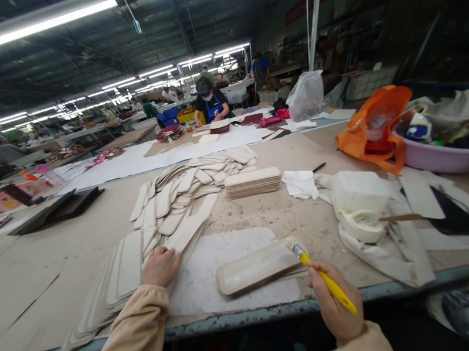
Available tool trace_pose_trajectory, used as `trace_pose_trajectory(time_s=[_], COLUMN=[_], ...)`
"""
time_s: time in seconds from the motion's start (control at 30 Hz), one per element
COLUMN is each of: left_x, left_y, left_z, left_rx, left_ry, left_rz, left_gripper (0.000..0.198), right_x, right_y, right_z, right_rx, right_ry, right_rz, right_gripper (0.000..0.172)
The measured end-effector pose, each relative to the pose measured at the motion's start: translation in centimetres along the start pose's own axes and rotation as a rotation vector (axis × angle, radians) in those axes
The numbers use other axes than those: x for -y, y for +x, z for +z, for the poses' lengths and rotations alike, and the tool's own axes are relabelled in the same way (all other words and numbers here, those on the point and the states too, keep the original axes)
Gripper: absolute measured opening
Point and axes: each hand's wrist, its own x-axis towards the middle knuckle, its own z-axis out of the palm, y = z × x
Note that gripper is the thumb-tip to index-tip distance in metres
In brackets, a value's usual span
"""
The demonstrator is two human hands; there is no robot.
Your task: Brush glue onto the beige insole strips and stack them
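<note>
My right hand (333, 298) is closed round a paintbrush (342, 296) with a yellow handle. Its pale bristles touch or hover just over the far end of a long cream piece with rounded corners (252, 270), which looks glossy and lies on a white sheet (223, 245). My left hand (162, 266) has its fingers curled on the near end of a cream strip (194, 225); the fingertips are partly hidden. Beside that hand, a fanned row of similar cream pieces (114, 275) lies along the left. Beyond it is a loose heap of cream strips (174, 190).
A neat stack of cream pieces (253, 184) stands behind the sheet. To the right are a white tub (362, 196), a round white container with a stick (363, 222), an orange bag (366, 131) and a lilac basin (446, 158). A co-worker (212, 104) sits farther back.
</note>
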Motion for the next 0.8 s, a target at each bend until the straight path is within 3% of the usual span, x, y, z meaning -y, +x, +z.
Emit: trace_pose_trajectory(time_s=[0.23, 0.37, 0.5, 0.67, 0.8], left_x=[1.1, 2.2, 3.8, 4.5, 3.2], left_y=[0.6, 0.7, -0.3, -5.9, -12.1], left_z=[-0.3, -0.7, -2.3, -5.2, -5.8], left_rx=[0.001, -0.071, -0.157, -0.136, 0.045], left_ry=[-0.128, -0.189, -0.255, -0.364, -0.465], left_rz=[0.057, -0.081, -0.263, -0.335, -0.292], left_gripper=[0.033, 0.028, 0.025, 0.029, 0.037], right_x=[-0.3, -0.4, -0.2, 0.2, 0.4], right_y=[-0.2, -0.3, -0.1, -0.1, -0.2], right_z=[0.2, 0.2, 0.0, -0.1, -0.3], right_rx=[0.015, 0.013, -0.013, -0.027, -0.032], right_ry=[0.010, 0.031, 0.020, 0.008, 0.017], right_rz=[-0.034, -0.049, -0.029, -0.010, -0.012], right_gripper=[0.014, 0.013, 0.013, 0.014, 0.015])
